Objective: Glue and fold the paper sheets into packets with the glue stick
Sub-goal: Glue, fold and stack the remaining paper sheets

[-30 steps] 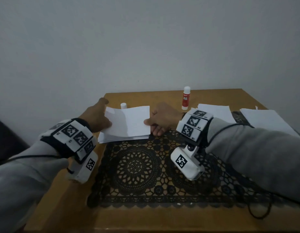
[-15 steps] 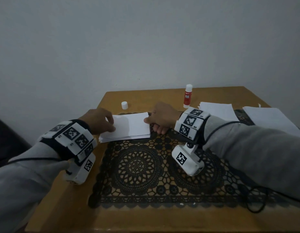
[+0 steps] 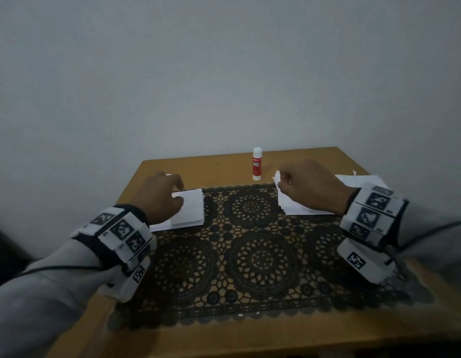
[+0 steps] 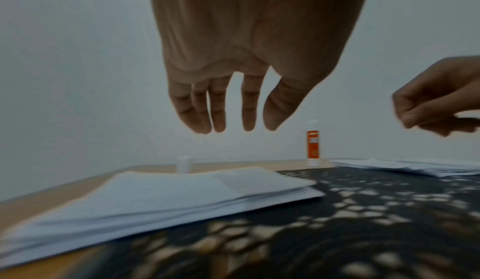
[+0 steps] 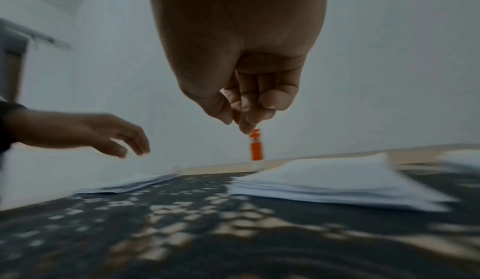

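A pile of folded white packets (image 3: 189,213) lies on the left of the black lace mat (image 3: 250,254). My left hand (image 3: 177,192) hovers just above the pile, fingers (image 4: 218,119) straight and spread, holding nothing. A stack of flat paper sheets (image 3: 301,206) lies at the mat's right. My right hand (image 3: 282,182) hangs over its left edge, fingers (image 5: 246,117) curled against the thumb with nothing seen between them. The red and white glue stick (image 3: 257,164) stands upright, uncapped, at the back between the two piles. Its white cap (image 4: 184,164) stands behind the packets.
The wooden table (image 3: 301,337) ends at a grey wall close behind the glue stick. More white sheets (image 3: 366,180) lie at the far right, partly behind my right wrist. Cables run from both wrist mounts across the table's front corners.
Both hands have let go of the packet, which now lies on the left pile. My right hand has moved right to the sheet stack; my left hand stays above the pile.
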### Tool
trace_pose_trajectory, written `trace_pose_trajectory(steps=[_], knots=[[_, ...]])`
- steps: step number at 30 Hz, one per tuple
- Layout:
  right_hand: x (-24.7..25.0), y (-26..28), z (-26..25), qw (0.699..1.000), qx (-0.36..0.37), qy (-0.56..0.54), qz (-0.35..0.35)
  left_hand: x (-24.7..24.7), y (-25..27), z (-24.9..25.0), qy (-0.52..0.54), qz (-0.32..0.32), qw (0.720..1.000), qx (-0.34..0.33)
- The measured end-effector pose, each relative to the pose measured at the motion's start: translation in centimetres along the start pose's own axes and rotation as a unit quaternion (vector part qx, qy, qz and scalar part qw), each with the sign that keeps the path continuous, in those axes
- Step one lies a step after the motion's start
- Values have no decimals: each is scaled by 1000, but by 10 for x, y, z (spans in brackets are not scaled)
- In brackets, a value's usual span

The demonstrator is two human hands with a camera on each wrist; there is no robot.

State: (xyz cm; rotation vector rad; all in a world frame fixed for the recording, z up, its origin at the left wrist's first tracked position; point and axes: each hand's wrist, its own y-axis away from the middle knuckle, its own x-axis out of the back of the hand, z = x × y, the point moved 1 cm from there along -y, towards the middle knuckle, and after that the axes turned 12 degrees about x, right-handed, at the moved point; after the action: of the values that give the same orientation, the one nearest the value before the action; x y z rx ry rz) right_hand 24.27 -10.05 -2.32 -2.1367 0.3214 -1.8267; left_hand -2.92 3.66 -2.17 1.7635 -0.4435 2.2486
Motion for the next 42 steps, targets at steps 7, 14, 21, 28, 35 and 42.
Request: trace_pose_trajectory(steps=[7, 14, 21, 28, 35, 42], knots=[[7, 25, 50, 997, -67, 26, -35, -24, 14, 117, 36, -23, 976, -215], [-4, 17, 58, 990, -134, -26, -22, -51, -3, 178, -13, -70, 966, -249], [-7, 16, 63, 983, -175, 4, -48, -71, -19, 200, -64, -116, 958, -253], [-5, 16, 61, 980, -190, -36, -48, -76, -24, 200, -61, -128, 958, -249], [-6, 16, 61, 979, -197, -33, -42, -78, -25, 201, -44, -123, 959, -250], [-6, 15, 61, 978, -199, -29, -46, -76, -23, 202, -23, -132, 960, -244]])
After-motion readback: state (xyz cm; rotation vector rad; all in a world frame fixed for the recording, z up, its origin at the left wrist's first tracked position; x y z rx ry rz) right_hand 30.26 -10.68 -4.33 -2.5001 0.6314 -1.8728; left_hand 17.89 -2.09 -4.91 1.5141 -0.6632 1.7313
